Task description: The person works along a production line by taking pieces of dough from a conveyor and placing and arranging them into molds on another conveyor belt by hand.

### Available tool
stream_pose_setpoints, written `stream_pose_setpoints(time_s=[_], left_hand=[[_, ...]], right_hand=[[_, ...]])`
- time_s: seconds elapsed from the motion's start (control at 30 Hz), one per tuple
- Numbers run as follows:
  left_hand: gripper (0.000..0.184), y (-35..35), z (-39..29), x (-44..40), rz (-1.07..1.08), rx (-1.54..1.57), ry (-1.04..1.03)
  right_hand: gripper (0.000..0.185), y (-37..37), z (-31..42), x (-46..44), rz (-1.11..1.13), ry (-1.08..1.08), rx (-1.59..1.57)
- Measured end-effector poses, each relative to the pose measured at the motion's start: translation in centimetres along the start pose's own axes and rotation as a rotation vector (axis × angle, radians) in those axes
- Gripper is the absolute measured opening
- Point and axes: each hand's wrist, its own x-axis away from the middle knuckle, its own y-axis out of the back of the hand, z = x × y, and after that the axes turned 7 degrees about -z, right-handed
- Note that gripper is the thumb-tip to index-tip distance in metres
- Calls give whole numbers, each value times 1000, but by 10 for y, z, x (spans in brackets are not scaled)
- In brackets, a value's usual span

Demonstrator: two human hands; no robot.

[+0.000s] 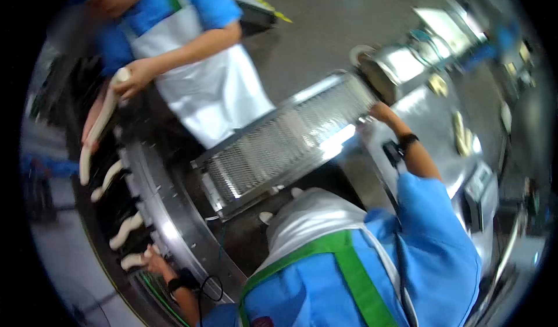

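At the lower left, my left hand (156, 262) has its fingers closed on the near end of a pale dough rope (133, 261), which lies on a dark, curved conveyor. Two more dough ropes, one curved (126, 231) and one bent (107, 180), lie farther along it. My right hand (382, 115) is at the right end of a long metal mesh tray (290, 141), its fingers curled over the corner; blur hides the fingertips. Across from me, a co-worker's hand (136, 78) grips the top of a long dough rope (103, 115), with their other hand lower on it.
A curved steel rail (168, 222) edges the conveyor. To the right stands a steel table (415, 120) with dough pieces (462, 134) and a scale-like device (478, 181). A metal machine (401, 65) is beyond. The co-worker's apron (206, 94) is close behind the tray.
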Motion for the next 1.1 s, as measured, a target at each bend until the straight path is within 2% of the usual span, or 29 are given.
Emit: stream_pose_setpoints(time_s=[0.03, 0.07, 0.1, 0.13, 0.17, 0.2, 0.23, 0.27, 0.37, 0.43, 0.5, 0.57, 0.6, 0.63, 0.67, 0.7, 0.73, 0.77, 0.8, 0.83, 0.87, 0.93, 0.97, 1.03, 1.1], left_hand=[[65, 2, 4, -6, -28, -20, 1], [64, 5, 7, -9, -56, -40, 3], [63, 16, -11, 9, -168, -51, -40], [62, 36, -7, 23, -171, -44, 12], [61, 41, 2, 35, -139, -18, 25], [60, 42, 33, 42, -168, 50, -40], [60, 47, 49, 54, -191, 82, -4], [59, 53, 54, 59, -206, 58, -21], [58, 54, 50, 59, -230, 31, -33], [58, 52, 51, 58, -230, 23, -44], [59, 48, 54, 57, -271, 49, -95], [58, 48, 58, 55, -286, 74, -151], [59, 49, 55, 55, -270, 62, -116], [59, 47, 53, 55, -253, 50, -81], [60, 40, 71, 59, -272, 95, -130], [61, 45, 70, 63, -252, 33, -143], [60, 26, 84, 45, -353, 81, -312], [57, 29, 86, 47, -253, 85, -254], [56, 19, 104, 43, -272, 7, -300], [54, 7, 133, 28, -298, 62, -326], [53, -3, 160, 15, -322, 115, -353], [52, 24, 173, 59, -280, 25, -110], [53, 28, 171, 59, -227, 14, -79], [54, 41, 175, 67, -252, 41, -67], [55, 45, 185, 69, -251, 62, -103]], right_hand=[[29, -19, -29, -4, 38, 110, 310], [30, -29, -56, -14, 16, 130, 196], [33, -2, -23, -5, -47, 23, 22], [40, 4, -12, 5, -133, 30, 46], [44, 12, -19, 30, -61, -110, 1], [42, 19, -10, 57, -84, -139, 16], [39, 0, -39, 56, -190, -28, 73], [40, 6, -26, 68, -80, -240, -90], [46, 17, -1, 55, -104, -181, 30], [51, 6, -5, 48, -172, -215, 35], [52, 8, -12, 40, -126, -232, 7], [53, -7, -27, 29, -372, -147, 11], [52, -5, -30, 13, -189, -271, 12], [52, -11, -33, 2, -192, -264, 8], [51, -13, -41, -2, -214, -283, -51], [50, -18, -38, 4, -251, -276, -104], [49, -19, -25, 12, -288, -268, -157], [49, -20, -14, 21, -325, -257, -210], [48, -76, -106, 3, -491, -24, 152], [42, -52, -24, 47, -249, -519, -382], [36, -67, 20, 65, -477, -245, -502], [41, -78, -92, 66, -128, -305, -786], [45, -84, -144, 64, 46, -361, -892], [34, -59, -29, 87, -57, -582, -669], [34, -67, -15, 98, -166, -566, -645]])
